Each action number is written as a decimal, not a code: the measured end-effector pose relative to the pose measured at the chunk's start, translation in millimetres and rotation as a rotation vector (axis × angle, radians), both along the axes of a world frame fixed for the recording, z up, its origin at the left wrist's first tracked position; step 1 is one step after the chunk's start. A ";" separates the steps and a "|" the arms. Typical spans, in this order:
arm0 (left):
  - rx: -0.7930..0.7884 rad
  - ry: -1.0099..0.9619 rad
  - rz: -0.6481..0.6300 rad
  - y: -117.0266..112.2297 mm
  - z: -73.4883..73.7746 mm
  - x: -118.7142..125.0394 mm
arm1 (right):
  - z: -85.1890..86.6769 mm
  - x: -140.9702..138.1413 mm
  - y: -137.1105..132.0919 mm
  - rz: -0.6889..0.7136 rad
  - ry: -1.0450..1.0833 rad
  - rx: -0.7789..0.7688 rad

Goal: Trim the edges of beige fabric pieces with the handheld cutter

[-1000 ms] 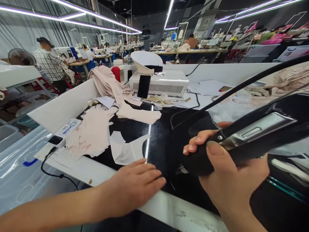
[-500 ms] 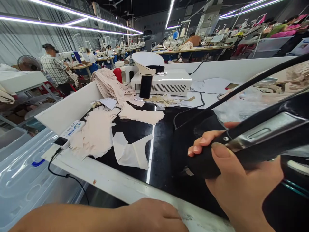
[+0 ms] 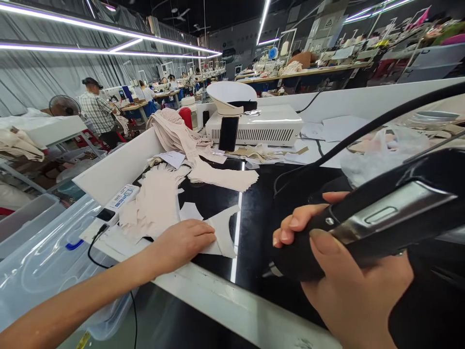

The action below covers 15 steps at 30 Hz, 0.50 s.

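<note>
The left hand (image 3: pixel 185 240), open palm-down on the white cut piece (image 3: pixel 223 231) near the worktop's (image 3: pixel 254 223) front edge, should pin it flat while the right hand (image 3: pixel 348 286) grips the black tool (image 3: pixel 392 213) steady

The left hand (image 3: pixel 185 240) lies flat on a white cut fabric piece (image 3: pixel 223 230) near the front edge of the black-topped counter (image 3: pixel 254 218). A pile of beige fabric pieces (image 3: pixel 156 203) lies just behind and to the left of it. A white box-shaped machine (image 3: pixel 261 126) stands at the back. To the right, the right hand (image 3: pixel 348 286) grips a black handheld tool (image 3: pixel 363 223) over the counter.
</note>
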<state>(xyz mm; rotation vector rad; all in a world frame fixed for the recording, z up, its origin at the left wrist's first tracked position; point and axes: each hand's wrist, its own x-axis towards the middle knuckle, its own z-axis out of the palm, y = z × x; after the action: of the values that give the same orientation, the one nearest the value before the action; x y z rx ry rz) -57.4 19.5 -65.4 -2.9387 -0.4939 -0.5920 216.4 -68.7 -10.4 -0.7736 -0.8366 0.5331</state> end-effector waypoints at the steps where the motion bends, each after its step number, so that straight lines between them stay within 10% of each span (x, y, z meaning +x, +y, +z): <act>1: -0.003 0.004 0.013 -1.6 -0.8 -0.7 | 1.3 -3.2 1.2 0.016 0.006 0.008; 15: 0.023 -0.063 0.034 -45.2 5.8 14.4 | 5.5 -10.0 7.2 0.080 0.017 0.083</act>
<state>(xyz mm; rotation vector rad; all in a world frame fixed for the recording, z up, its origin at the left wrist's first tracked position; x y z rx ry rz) -43.1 -25.7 -59.6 -2.8921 -0.5384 -0.6826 206.4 -61.5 -4.9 -0.6610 -0.8715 0.5716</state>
